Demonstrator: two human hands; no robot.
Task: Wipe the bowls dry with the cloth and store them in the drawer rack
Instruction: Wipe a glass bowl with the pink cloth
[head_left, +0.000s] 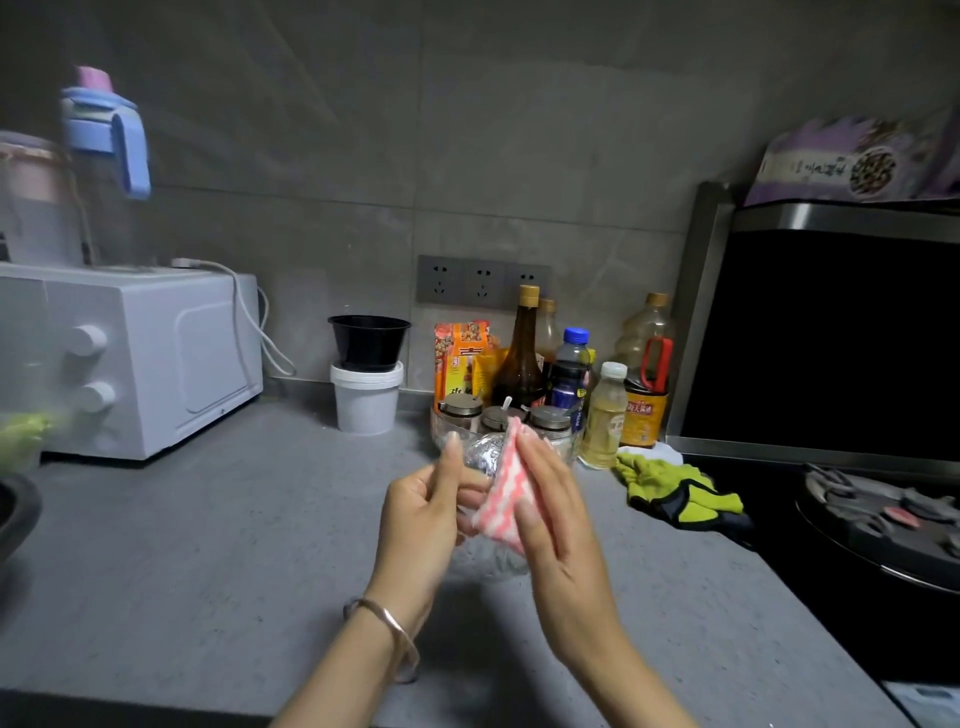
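A clear patterned glass bowl (480, 456) is held on its side above the grey counter (234, 545), between both hands. My left hand (421, 519) grips the bowl from the left, with fingers curled at its rim and one finger pointing up. My right hand (563, 535) holds a pink-and-white checked cloth (505, 496) against the bowl's right side. Its fingers lie along the cloth and its thumb is hidden. Much of the bowl is covered by the cloth and the hands. No drawer rack is in view.
A white microwave (135, 358) stands at the left. A black bowl (369, 340) sits on a white tub (366, 397) at the wall. Sauce bottles (522, 353) and spice jars (545, 415) crowd behind the hands. Green gloves (670, 486) lie beside the black stove (831, 519).
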